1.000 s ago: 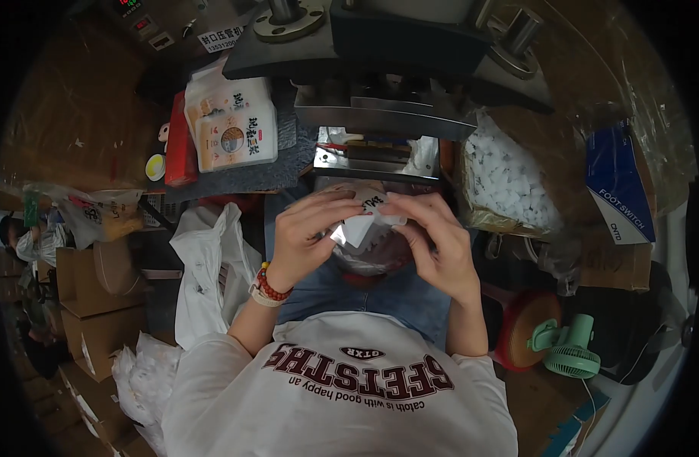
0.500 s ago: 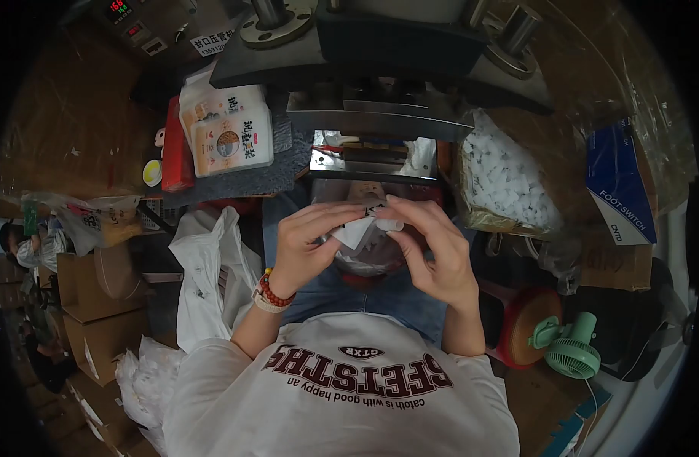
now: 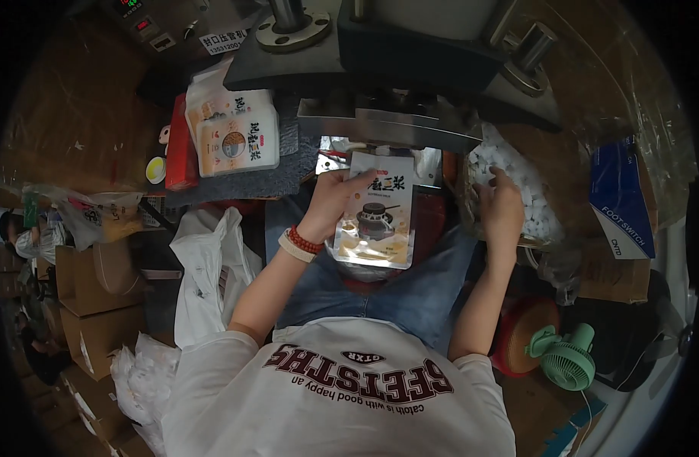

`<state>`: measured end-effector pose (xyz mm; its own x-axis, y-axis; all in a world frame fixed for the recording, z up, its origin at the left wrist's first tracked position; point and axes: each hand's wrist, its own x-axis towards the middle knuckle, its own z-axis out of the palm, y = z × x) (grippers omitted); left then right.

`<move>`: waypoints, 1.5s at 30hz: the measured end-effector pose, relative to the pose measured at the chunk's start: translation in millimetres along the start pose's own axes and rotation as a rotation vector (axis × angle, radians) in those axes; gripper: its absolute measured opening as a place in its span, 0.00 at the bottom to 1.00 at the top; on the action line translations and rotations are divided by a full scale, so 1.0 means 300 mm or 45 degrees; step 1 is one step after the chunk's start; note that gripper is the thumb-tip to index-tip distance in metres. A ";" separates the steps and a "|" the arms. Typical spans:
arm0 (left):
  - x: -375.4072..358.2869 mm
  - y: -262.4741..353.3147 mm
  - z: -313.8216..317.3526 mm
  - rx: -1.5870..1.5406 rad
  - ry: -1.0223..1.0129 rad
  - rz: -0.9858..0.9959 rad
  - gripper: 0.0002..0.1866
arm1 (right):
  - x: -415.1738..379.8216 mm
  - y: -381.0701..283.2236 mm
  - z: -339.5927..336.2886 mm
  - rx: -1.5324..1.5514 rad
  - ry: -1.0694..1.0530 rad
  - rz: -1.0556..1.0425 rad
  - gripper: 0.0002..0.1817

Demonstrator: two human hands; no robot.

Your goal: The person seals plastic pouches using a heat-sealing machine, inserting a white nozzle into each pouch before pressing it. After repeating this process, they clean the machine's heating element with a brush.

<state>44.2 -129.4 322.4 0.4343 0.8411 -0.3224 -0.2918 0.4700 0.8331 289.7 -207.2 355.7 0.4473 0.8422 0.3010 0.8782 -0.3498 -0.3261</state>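
Two bare hands in play here! Left hand (image 3: 333, 207) closed on the left edge of one printed pouch (image 3: 376, 228), thumb laid across its upper front. Right hand (image 3: 503, 209) out at one heap of small white plastic pieces (image 3: 541, 217), fingers bent and slightly parted among them; impossible to tell whether pinching one. On the left wrist, two bands: one red beaded bracelet (image 3: 305, 241), one pale band (image 3: 295, 250).

Over on the dark grey mat (image 3: 288, 164), one overlapping stack of pouches (image 3: 239, 145), at least two showing, full count hidden. Just beside it, one red box (image 3: 180, 145). Far right, one blue FOOT SWITCH box (image 3: 622, 198) and, lower down, one green fan (image 3: 566, 359).

And now the pouch itself: up in front of the one big press (image 3: 414, 46), above the blue jeans (image 3: 433, 278), front turned to the camera, slightly tilted. Flat and rectangular, pale grey up top, with bold black characters partly behind the thumb, a small red label, a dark stone mill with a side handle in the middle, golden yellow along the bottom, shiny at the edges.
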 end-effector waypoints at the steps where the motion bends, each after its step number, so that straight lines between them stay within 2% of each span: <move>1: 0.010 0.007 0.001 -0.062 0.005 -0.012 0.11 | 0.004 0.004 0.028 0.005 -0.002 -0.007 0.16; 3: 0.040 -0.029 -0.027 -0.080 -0.017 -0.037 0.11 | 0.023 0.004 0.071 -0.167 -0.015 -0.151 0.14; 6: 0.031 -0.017 -0.024 -0.093 0.005 0.025 0.12 | 0.029 0.006 0.066 -0.060 -0.019 -0.181 0.13; 8: 0.027 0.034 -0.060 0.419 0.002 -0.062 0.16 | 0.033 0.029 0.082 -0.069 -0.015 -0.271 0.12; 9: 0.004 0.074 -0.095 0.537 0.014 0.029 0.21 | 0.039 0.038 0.089 -0.093 -0.012 -0.343 0.12; 11: 0.026 0.094 -0.266 1.072 0.424 0.631 0.30 | 0.061 0.048 0.088 -0.062 -0.012 -0.379 0.12; 13: -0.067 0.179 -0.314 2.461 1.024 0.771 0.37 | 0.057 0.046 0.085 -0.037 -0.009 -0.402 0.11; 14: -0.101 0.176 -0.371 2.461 1.031 0.771 0.37 | 0.054 0.041 0.083 0.048 0.145 -0.326 0.10; 15: -0.133 0.154 -0.439 2.428 0.749 0.676 0.40 | 0.049 0.033 0.080 0.134 0.295 -0.251 0.08; 16: -0.156 0.139 -0.477 2.380 0.470 0.588 0.43 | 0.045 0.016 0.071 0.139 0.302 -0.252 0.08; 17: -0.185 0.128 -0.484 2.333 0.359 0.868 0.34 | 0.026 -0.010 0.054 0.604 0.276 -0.080 0.07; 18: -0.202 0.113 -0.499 2.336 0.345 0.858 0.34 | -0.003 -0.036 0.033 1.060 0.236 0.101 0.07; 19: -0.217 0.093 -0.516 2.219 0.365 0.888 0.28 | -0.030 -0.068 0.008 1.054 0.228 0.109 0.07; 20: -0.235 0.100 -0.493 2.101 0.389 0.920 0.24 | -0.054 -0.111 -0.017 1.223 0.157 0.013 0.07; 21: -0.246 0.095 -0.447 1.895 0.528 0.950 0.22 | -0.080 -0.155 -0.040 1.390 0.085 -0.085 0.07; 22: -0.258 0.099 -0.405 1.890 0.523 0.950 0.22 | -0.107 -0.200 -0.056 1.367 0.022 -0.176 0.11; 24: -0.273 0.100 -0.336 1.549 0.442 0.963 0.22 | -0.150 -0.304 -0.127 1.051 -0.108 -0.455 0.14; 25: -0.277 0.100 -0.295 1.543 0.429 0.968 0.22 | -0.169 -0.333 -0.095 1.016 -0.105 -0.601 0.15; 26: -0.286 0.097 -0.255 1.595 0.400 1.096 0.22 | -0.184 -0.350 -0.054 0.978 -0.106 -0.744 0.15; 27: -0.298 0.096 -0.217 1.643 0.373 1.224 0.23 | -0.193 -0.365 -0.039 0.970 -0.105 -0.737 0.15; 29: -0.329 0.114 -0.161 1.692 0.308 1.290 0.23 | -0.193 -0.384 -0.028 0.769 -0.093 -1.056 0.16; 31: -0.353 0.137 -0.133 1.825 0.105 1.294 0.23 | -0.192 -0.379 -0.068 0.777 -0.125 -1.101 0.17; 33: -0.346 0.141 -0.125 1.756 -0.009 1.343 0.24 | -0.179 -0.351 -0.102 1.075 -0.227 -1.113 0.18; 34: -0.336 0.128 -0.111 1.614 -0.068 1.316 0.20 | -0.178 -0.344 -0.099 1.070 -0.225 -1.105 0.18; 36: -0.304 0.088 -0.097 1.467 -0.132 1.279 0.17 | -0.173 -0.328 -0.083 1.144 -0.336 -0.828 0.21; 37: -0.272 0.052 -0.106 1.392 -0.161 0.904 0.12 | -0.167 -0.323 -0.078 1.141 -0.337 -0.824 0.21; 38: -0.240 0.015 -0.112 1.304 -0.186 0.534 0.07 | -0.160 -0.319 -0.073 1.061 -0.296 -0.622 0.21; 39: -0.206 -0.024 -0.113 1.305 -0.190 0.536 0.07 | -0.151 -0.316 -0.071 0.978 -0.250 -0.424 0.21; 41: -0.139 -0.070 -0.082 0.560 -0.027 0.124 0.09 | -0.128 -0.258 -0.099 1.020 -0.113 -0.228 0.20; 42: -0.122 -0.063 -0.060 0.337 -0.043 0.143 0.11 | -0.112 -0.223 -0.110 0.952 0.025 -0.165 0.16; 44: -0.081 -0.028 -0.027 0.223 -0.058 0.092 0.11 | -0.065 -0.174 -0.150 0.705 0.185 -0.067 0.15; 45: -0.054 -0.012 -0.023 0.111 -0.068 0.044 0.12 | -0.038 -0.151 -0.148 0.400 0.215 -0.086 0.13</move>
<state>32.3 -143.0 321.5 0.4710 0.8397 -0.2702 -0.2328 0.4138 0.8801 252.4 -219.1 406.7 0.4348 0.7701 0.4667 0.8235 -0.1304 -0.5521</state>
